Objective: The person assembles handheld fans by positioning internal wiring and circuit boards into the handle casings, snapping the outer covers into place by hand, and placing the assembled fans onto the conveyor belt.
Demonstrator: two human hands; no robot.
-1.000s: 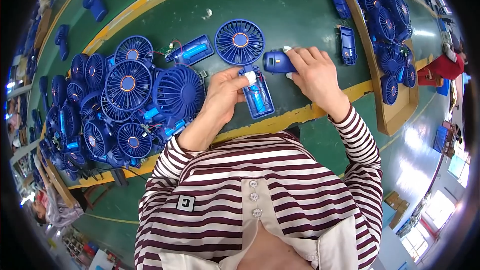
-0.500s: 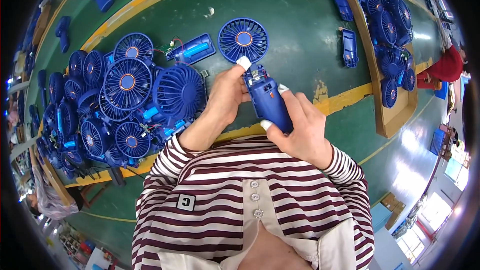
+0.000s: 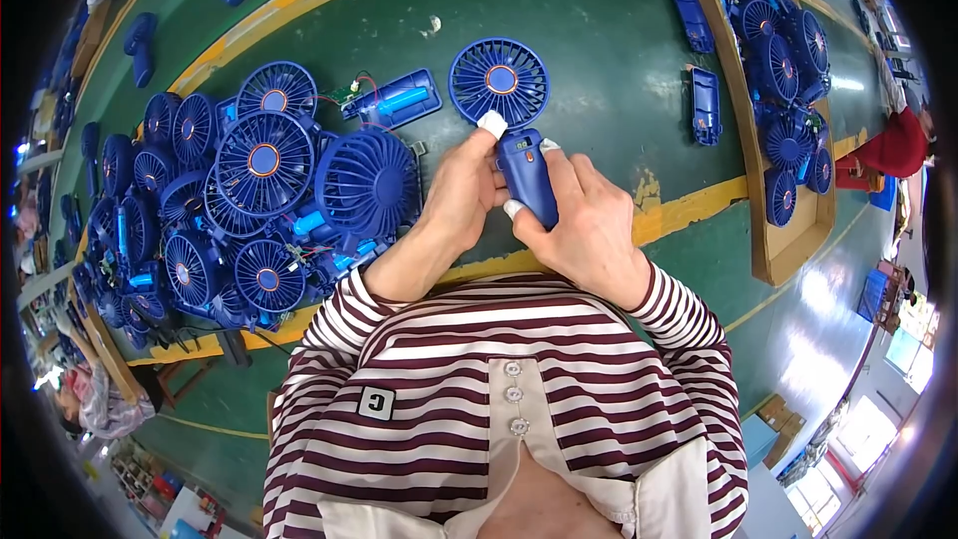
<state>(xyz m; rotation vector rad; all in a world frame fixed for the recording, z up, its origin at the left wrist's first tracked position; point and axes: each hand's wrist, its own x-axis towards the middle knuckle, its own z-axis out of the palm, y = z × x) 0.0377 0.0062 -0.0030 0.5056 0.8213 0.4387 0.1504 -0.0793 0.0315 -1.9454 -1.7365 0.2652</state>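
Observation:
A blue handheld fan lies in front of me on the green table, its round grille (image 3: 499, 80) pointing away and its handle (image 3: 526, 175) toward me. My left hand (image 3: 461, 190) grips the handle from the left, with a white-capped fingertip near the grille. On the handle's right side is my right hand (image 3: 584, 225), also with white finger caps, so both hands hold the same handle.
A big heap of blue fans (image 3: 230, 200) covers the table to my left. An open handle shell with a green board (image 3: 391, 102) lies beyond my left hand. Two blue shells (image 3: 704, 105) lie right, beside a wooden tray (image 3: 763, 240) of fans. A person in red (image 3: 893, 150) is at the far right.
One second ago my hands were apart, pressing separate blue parts on the table. Since then they have come together, and the handle is now closed and held in both.

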